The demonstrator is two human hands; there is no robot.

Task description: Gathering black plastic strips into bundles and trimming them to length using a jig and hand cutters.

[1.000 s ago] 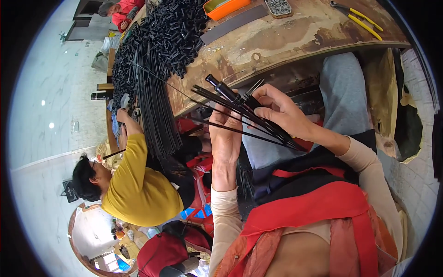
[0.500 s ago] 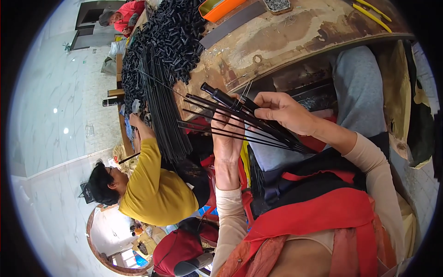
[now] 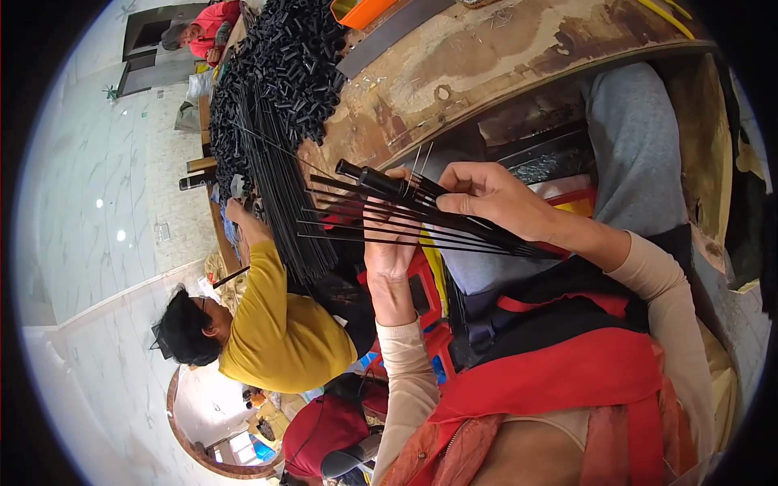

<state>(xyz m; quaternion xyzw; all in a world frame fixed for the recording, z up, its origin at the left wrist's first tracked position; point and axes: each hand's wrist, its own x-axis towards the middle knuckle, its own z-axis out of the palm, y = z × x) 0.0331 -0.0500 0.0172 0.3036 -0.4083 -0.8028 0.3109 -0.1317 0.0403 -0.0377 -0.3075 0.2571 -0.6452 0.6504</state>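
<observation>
In front of my lap I hold a bundle of thin black umbrella ribs (image 3: 340, 237) spreading from a black plastic runner (image 3: 381, 182), a short ridged tube. My left hand (image 3: 387, 243) is closed around the runner from behind and below, its fingers partly hidden by the ribs. With thumb and forefinger, my right hand (image 3: 494, 198) pinches the rib ends beside the runner. Two fine metal wires (image 3: 419, 164) stick up there between my hands. The ribs' other ends fan out to the left, and some reach under my right hand.
On the wooden table (image 3: 486, 65) lie a heap of short black tubes (image 3: 292, 57), a bundle of long black ribs (image 3: 275, 186), a grey strip (image 3: 393, 32) and an orange tray (image 3: 361, 11). Yellow-handled tool (image 3: 668, 16) lies far right. A person in yellow (image 3: 284, 340) works at left.
My hands and the umbrella ribs have shifted slightly left in view, and the whole view has moved a little. Both hands keep their grip.
</observation>
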